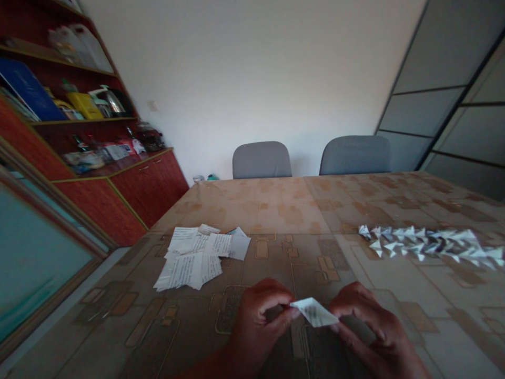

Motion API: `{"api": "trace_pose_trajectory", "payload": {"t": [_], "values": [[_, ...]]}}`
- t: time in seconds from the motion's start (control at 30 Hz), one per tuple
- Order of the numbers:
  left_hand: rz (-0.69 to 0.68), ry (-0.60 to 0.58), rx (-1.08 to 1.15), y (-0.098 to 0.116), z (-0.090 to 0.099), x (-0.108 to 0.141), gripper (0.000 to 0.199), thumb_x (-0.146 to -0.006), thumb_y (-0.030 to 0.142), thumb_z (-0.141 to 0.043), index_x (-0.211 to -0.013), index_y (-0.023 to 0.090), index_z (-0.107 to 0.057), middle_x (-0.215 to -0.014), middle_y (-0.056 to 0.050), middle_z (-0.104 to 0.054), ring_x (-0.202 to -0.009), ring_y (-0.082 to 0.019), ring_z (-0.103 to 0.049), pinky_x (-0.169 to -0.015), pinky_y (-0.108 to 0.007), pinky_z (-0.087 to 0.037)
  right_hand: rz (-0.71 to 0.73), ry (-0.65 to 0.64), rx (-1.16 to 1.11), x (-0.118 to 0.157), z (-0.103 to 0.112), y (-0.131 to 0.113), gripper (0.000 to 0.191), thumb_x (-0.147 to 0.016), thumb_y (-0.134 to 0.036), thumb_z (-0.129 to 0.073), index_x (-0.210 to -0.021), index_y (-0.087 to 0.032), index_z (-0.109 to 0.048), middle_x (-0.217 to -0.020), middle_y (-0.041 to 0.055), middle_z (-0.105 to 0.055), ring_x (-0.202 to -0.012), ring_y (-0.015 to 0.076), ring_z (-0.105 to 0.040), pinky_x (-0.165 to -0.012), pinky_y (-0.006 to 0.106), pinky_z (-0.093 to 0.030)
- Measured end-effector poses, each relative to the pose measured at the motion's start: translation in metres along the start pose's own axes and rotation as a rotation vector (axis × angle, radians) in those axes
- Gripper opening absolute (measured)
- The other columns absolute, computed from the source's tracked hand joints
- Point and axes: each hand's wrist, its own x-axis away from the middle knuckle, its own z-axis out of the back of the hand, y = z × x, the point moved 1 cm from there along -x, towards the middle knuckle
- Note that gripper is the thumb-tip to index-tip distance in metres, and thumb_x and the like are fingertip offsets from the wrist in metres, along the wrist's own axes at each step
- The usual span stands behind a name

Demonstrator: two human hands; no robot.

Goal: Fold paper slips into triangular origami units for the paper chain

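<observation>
A small folded piece of printed white paper (314, 312) is stretched between my two hands above the near part of the table. Its left corner is pinched between thumb and forefinger of my left hand (263, 321). My right hand (374, 329) pinches the opposite corner. Loose printed paper pieces (193, 258) lie in an overlapping pile on the left of the table. Over on the right, several folded pointed paper pieces (430, 243) stand in rows.
The patterned tabletop (276, 210) reaches back to two grey chairs (262, 159) by the white wall. A red cabinet (153, 181) with filled shelves stands at the left. Grey panelled doors (430, 110) are at the right.
</observation>
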Motion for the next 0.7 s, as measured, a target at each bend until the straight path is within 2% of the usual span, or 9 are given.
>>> {"api": "trace_pose_trajectory", "payload": {"t": [0.2, 0.37, 0.53, 0.7], "values": [[-0.028, -0.019, -0.056, 0.002, -0.003, 0.001, 0.011, -0.080, 0.020, -0.067, -0.071, 0.016, -0.072, -0.067, -0.005, -0.067, -0.063, -0.015, -0.061, -0.060, -0.022, -0.045, 0.052, -0.053, 0.030, 0.000, 0.001, -0.004, 0.009, -0.088, -0.021, -0.059, -0.082, -0.026, -0.062, -0.073, -0.0009, -0.066, -0.072, 0.0190, -0.062, -0.067, 0.030, -0.047], [0.066, -0.029, -0.003, 0.004, -0.008, 0.004, 0.010, -0.076, 0.015, -0.064, -0.069, 0.016, -0.071, -0.065, -0.004, -0.067, -0.062, -0.014, -0.062, -0.060, -0.021, -0.045, 0.060, -0.095, 0.037, 0.001, -0.004, -0.003, 0.007, -0.089, -0.021, -0.059, -0.084, -0.026, -0.061, -0.075, -0.0015, -0.066, -0.074, 0.0189, -0.062, -0.069, 0.030, -0.046], [0.191, -0.042, 0.027, 0.005, -0.015, 0.009, 0.011, -0.074, 0.013, -0.063, -0.069, 0.016, -0.072, -0.063, -0.003, -0.070, -0.060, -0.014, -0.064, -0.060, -0.020, -0.045, 0.040, -0.085, 0.049, 0.001, -0.009, -0.007, 0.011, -0.088, -0.018, -0.058, -0.079, -0.024, -0.057, -0.071, -0.0017, -0.064, -0.071, 0.0178, -0.061, -0.067, 0.029, -0.046], [0.221, -0.055, 0.026, 0.007, -0.021, 0.012, 0.013, -0.074, 0.014, -0.062, -0.068, 0.016, -0.073, -0.062, -0.003, -0.071, -0.057, -0.014, -0.064, -0.057, -0.020, -0.045, 0.024, -0.088, 0.039, 0.001, -0.013, -0.009, 0.011, -0.090, -0.021, -0.056, -0.080, -0.025, -0.060, -0.072, -0.0006, -0.064, -0.072, 0.0183, -0.061, -0.067, 0.029, -0.047]]}}
